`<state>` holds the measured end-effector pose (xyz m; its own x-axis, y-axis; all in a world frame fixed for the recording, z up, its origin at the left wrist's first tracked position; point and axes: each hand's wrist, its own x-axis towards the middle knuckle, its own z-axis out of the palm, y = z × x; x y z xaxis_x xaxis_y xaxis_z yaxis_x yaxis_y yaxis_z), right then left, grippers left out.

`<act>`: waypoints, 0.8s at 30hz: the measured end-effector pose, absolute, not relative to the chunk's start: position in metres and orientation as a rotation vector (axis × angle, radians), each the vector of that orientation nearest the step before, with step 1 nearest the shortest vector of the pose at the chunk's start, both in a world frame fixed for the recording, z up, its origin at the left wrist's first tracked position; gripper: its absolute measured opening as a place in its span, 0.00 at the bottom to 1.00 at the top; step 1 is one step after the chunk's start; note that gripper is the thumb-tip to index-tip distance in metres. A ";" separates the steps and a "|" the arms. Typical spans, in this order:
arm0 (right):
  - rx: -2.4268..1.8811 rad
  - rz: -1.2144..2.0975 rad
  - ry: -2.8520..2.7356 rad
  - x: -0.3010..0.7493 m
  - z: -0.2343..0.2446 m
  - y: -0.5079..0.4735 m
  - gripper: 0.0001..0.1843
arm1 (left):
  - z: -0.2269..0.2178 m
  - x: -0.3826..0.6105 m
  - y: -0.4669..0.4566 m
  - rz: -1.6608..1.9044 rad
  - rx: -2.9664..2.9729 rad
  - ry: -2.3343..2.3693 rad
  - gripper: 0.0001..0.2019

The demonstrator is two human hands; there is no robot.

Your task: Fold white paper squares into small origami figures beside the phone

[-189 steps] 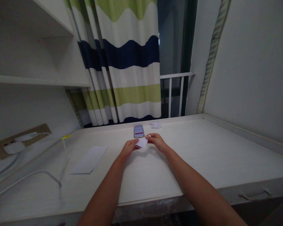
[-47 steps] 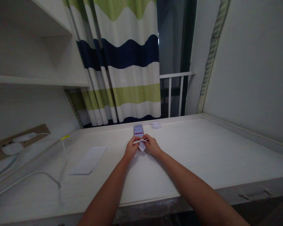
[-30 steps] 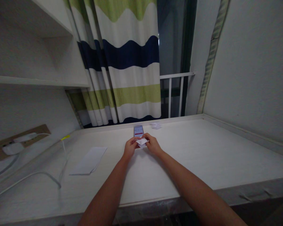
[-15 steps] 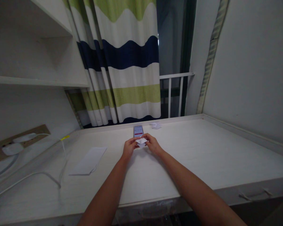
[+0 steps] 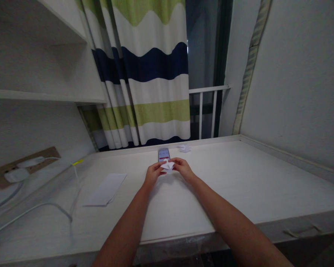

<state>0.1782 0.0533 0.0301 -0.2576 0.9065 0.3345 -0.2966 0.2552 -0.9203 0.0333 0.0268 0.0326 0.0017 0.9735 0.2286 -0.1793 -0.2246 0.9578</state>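
Observation:
A small piece of folded white paper [image 5: 167, 166] is held between my two hands, just above the desk. My left hand [image 5: 153, 172] pinches its left side, fingers closed. On the right side, my right hand [image 5: 183, 168] grips it between thumb and fingers. Several creased flaps show, with a point standing up at the top. Right behind the paper lies a phone [image 5: 164, 153] with a lit screen, its lower end hidden by the paper and fingers. Another folded white paper piece [image 5: 184, 148] rests farther back, a little to the right.
A short stack of white paper sheets [image 5: 105, 190] lies left on the white desk [image 5: 239, 178]. A white cable [image 5: 50, 204] runs along the desk's left side from plugs in a wall socket [image 5: 25, 167]. A striped curtain [image 5: 158, 92] hangs behind the desk.
The folded paper's flaps have shifted, and a point now stands up at its top. My right hand's fingers have moved slightly along the paper's edge. Both hands keep hold.

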 end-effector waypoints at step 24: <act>-0.641 1.285 -1.323 0.180 0.028 0.057 0.13 | 0.034 0.034 0.028 1.504 1.379 1.075 0.12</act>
<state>0.1799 0.0568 0.0276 -0.2246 0.9159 0.3326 -0.3053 0.2580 -0.9166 0.0339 0.0283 0.0340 -0.0734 0.9491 0.3064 -0.0178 -0.3085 0.9511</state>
